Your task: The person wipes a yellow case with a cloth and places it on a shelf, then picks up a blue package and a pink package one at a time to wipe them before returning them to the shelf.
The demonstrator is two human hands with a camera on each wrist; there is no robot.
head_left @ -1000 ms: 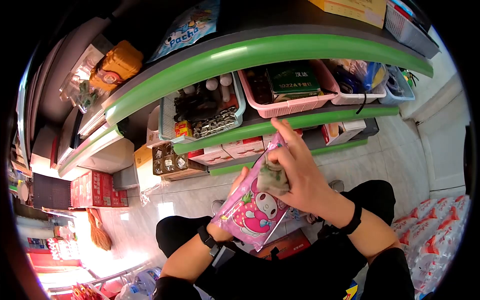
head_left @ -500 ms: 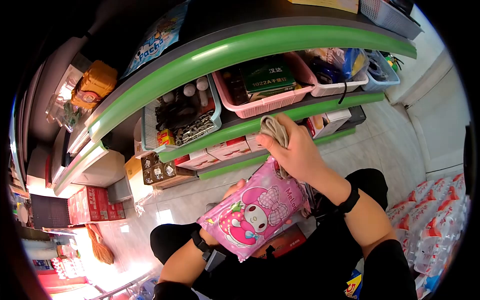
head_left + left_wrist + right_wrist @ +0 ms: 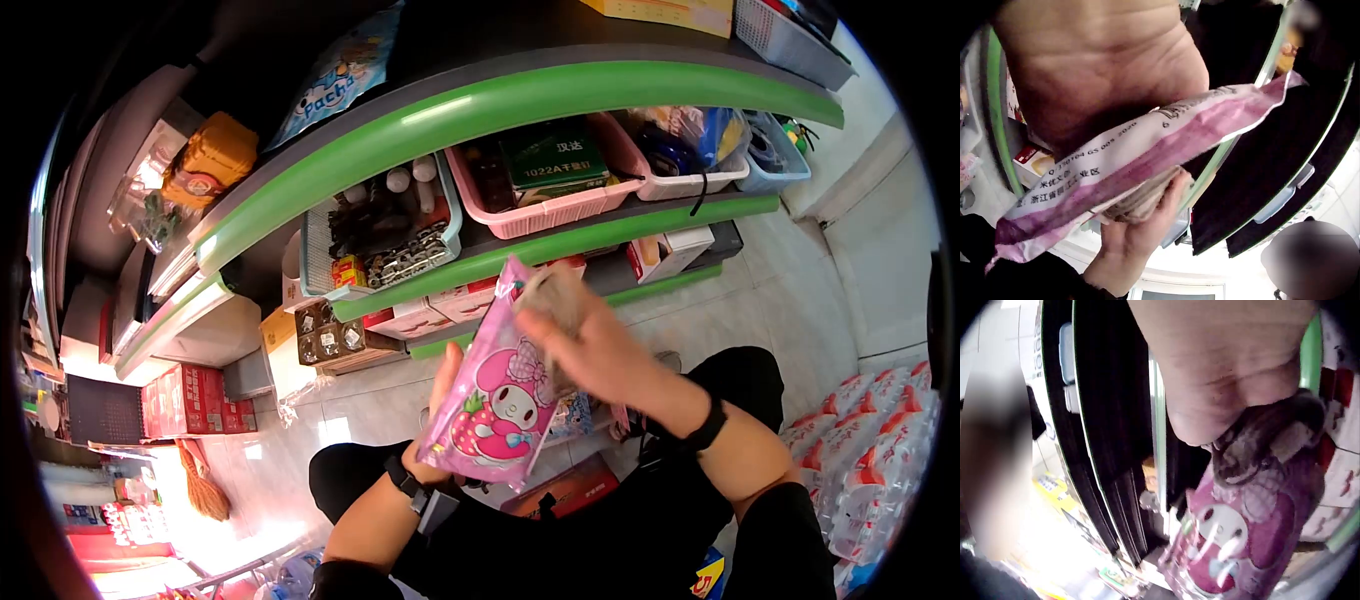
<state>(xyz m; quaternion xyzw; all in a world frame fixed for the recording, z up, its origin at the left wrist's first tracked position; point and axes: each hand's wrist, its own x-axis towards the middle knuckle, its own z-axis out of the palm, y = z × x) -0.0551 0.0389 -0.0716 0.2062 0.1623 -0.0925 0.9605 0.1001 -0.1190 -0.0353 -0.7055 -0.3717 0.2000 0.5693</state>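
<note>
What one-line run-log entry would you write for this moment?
left hand: holds pink packet from behind | right hand: grips grey cloth on the packet's front | behind: green-edged shelf

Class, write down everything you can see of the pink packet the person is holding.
The pink packet is a flat, glossy plastic bag printed with a cartoon rabbit and a strawberry; its back has a white panel with black print. It is held tilted, top end toward the green shelves. The left hand grips it from behind, and the right hand presses a greyish cloth against its front.
</note>
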